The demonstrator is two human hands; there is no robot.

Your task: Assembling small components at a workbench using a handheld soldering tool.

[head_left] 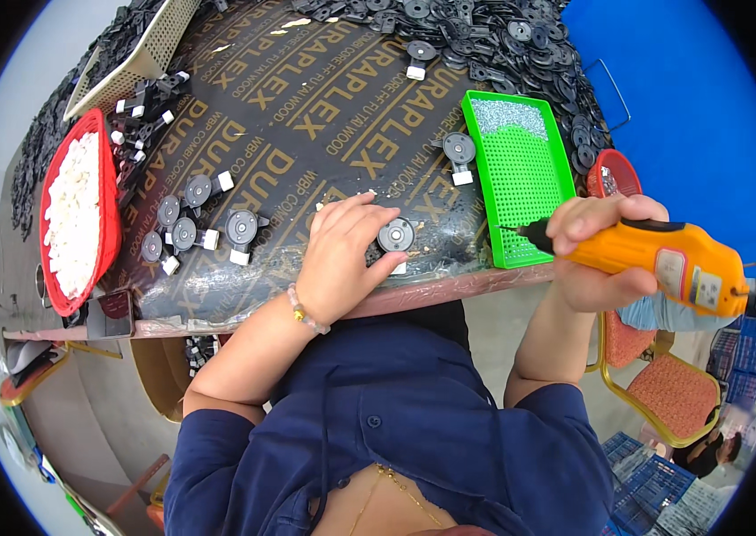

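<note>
My left hand [347, 246] rests on the dark table near its front edge. Its thumb and fingers close around a black round-headed plastic part [396, 235] with a white end piece, partly hidden by the hand. In my right hand [585, 286] is an orange electric screwdriver [633, 252], held sideways, its black nose pointing left. The thin bit hangs over the near end of a green perforated tray [521, 192], whose far end holds a heap of small silvery screws [510, 118].
A red basket [112, 210] of white pieces stands at the left, near a beige crate [132, 62]. Several black parts with white ends [242, 228] lie between basket and left hand. Loose black parts [521, 40] pile up at the far right, by a red bowl [619, 167].
</note>
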